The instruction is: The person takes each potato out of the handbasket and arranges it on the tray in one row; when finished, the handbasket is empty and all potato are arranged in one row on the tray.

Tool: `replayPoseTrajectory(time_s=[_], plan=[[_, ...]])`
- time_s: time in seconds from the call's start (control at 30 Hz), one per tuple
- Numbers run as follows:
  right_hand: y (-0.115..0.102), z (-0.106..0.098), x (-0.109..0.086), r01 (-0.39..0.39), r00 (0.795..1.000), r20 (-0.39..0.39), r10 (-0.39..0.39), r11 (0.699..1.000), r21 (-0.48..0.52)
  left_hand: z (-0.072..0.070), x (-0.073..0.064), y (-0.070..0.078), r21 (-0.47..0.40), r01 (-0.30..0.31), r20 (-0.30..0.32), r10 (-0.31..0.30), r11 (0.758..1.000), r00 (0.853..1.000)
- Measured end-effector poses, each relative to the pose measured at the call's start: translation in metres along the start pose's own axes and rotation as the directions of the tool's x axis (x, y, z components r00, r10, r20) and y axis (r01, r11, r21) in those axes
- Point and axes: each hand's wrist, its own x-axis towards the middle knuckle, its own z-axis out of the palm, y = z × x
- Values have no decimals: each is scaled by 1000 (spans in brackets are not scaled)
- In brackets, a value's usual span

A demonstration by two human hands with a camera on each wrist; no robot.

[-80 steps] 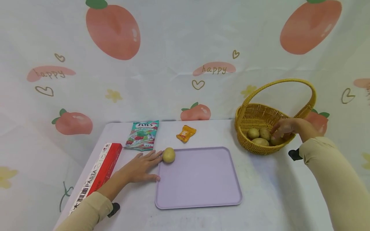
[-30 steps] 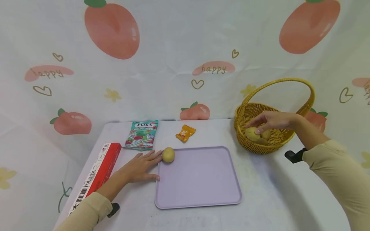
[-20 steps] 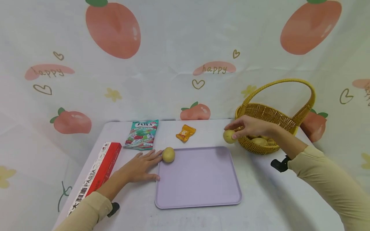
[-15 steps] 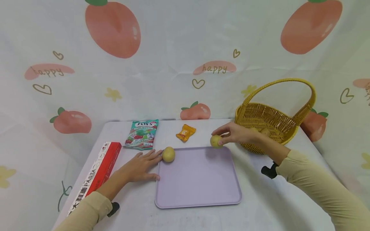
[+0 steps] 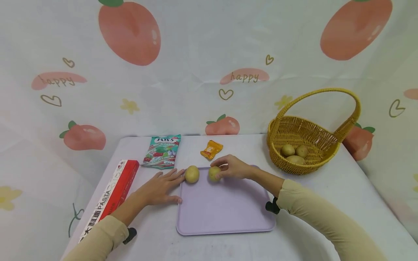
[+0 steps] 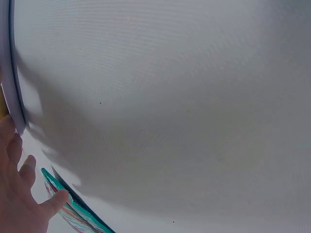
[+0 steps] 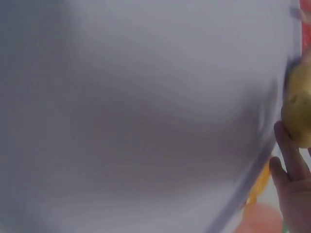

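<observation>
We see the right hand (image 5: 234,168) pinching a near-round potato (image 5: 213,174) at its fingertips, long axis unclear to us, left hand (image 5: 162,189) empty, fingers spread, another potato (image 5: 192,174) beside its fingertips

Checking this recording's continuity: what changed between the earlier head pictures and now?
The right hand took a potato from the basket and carried it left over the tray, still pinching it, right of the first potato. Three potatoes show in the basket. The left hand stayed at the tray's left edge; the first potato, candy bag, orange packet and pasta box stayed put.
</observation>
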Motion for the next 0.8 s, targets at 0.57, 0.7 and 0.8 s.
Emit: replayPoseTrajectory(time_s=[0.57,0.7,0.8], plan=[[-5,34,18,-33,996,-92,21,990,-135,1,1,-3,23,-4,-2,4,1000,1000],[-6,34,16,-10,997,-80,-11,965,-263,2,1,-3,16,-6,-4,6,1000,1000],[-8,31,11,5,999,-48,-23,942,-336,2,1,-3,14,-5,-4,6,1000,1000]])
